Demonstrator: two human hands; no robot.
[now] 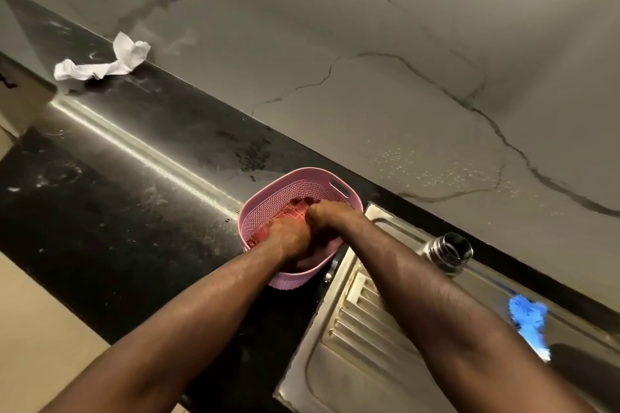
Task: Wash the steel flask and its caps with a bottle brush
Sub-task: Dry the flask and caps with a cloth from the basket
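Note:
The steel flask (pixel 449 251) stands uncapped and upright at the back of the sink's draining board, to the right of my arms. A bottle brush with blue bristles (pixel 528 317) lies on the sink's right side. Both hands are down inside a pink plastic basket (pixel 265 208) on the black counter. My left hand (pixel 290 238) and my right hand (pixel 322 211) are closed on a red patterned cloth (pixel 295 211) that lies in the basket. No caps are visible; the hands and cloth hide the basket's bottom.
The steel sink and ribbed draining board (pixel 355 322) fill the lower right. A crumpled white paper towel (pixel 100 64) lies on the counter at the far left. The black counter (pixel 117 211) is wet, and a marbled wall (pixel 402 77) rises behind it.

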